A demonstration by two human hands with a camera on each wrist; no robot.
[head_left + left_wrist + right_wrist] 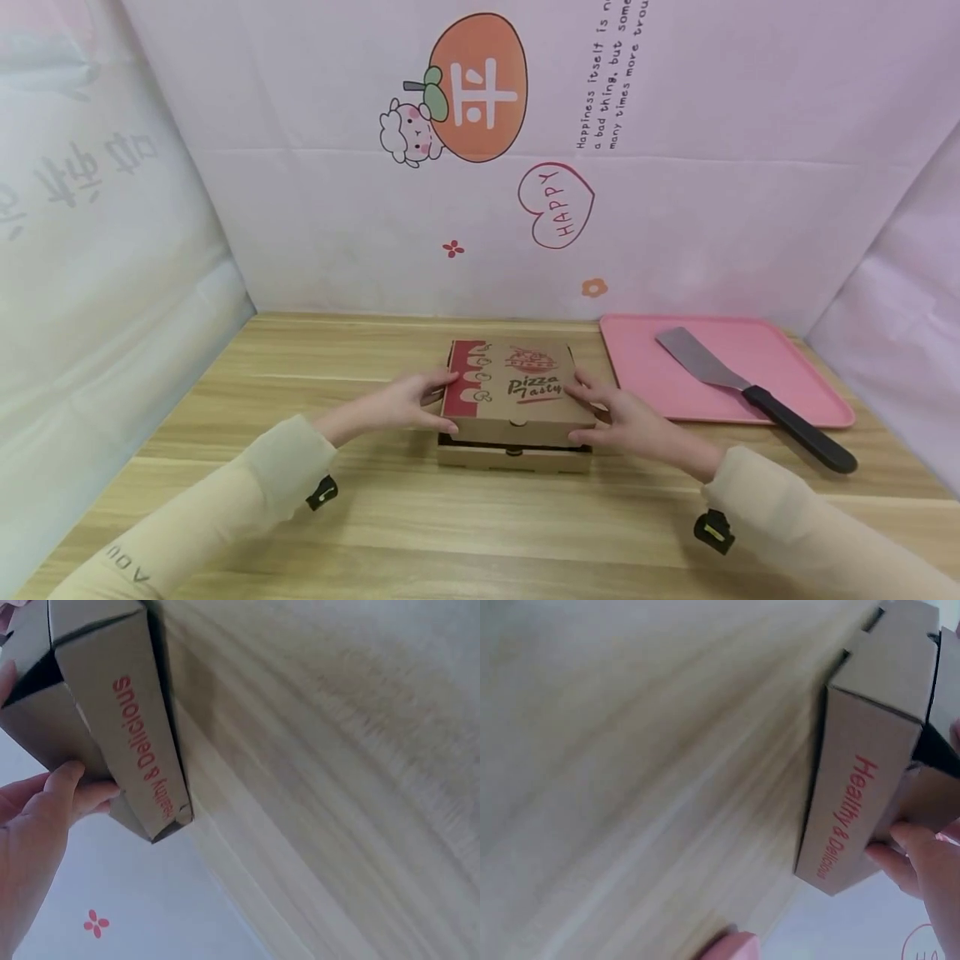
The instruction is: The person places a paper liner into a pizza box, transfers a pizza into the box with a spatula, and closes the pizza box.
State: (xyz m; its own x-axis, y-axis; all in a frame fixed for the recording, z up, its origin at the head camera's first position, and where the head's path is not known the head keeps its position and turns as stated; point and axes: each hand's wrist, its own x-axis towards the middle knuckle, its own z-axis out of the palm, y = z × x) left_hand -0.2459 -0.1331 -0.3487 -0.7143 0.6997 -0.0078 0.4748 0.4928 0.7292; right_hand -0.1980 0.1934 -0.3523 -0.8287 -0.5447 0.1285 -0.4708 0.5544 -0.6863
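A cardboard pizza box [495,458] with red "Pizza Tasty" print sits on the wooden table. Its lid [498,408] stands slightly raised at the front, leaving a dark gap above the base. My left hand [397,406] holds the lid's left side, thumb near the front corner. On the opposite side my right hand [633,423] grips the lid likewise. Both wrist views show fingers against the lid's side flaps, above base walls printed "Healthy & Delicious". The box's inside is hidden.
To the right lies a pink tray [630,375]. A spatula [701,360] with a black handle rests across it, the handle reaching past the tray's front edge. Printed white cloth [337,233] hangs behind the table and at its sides.
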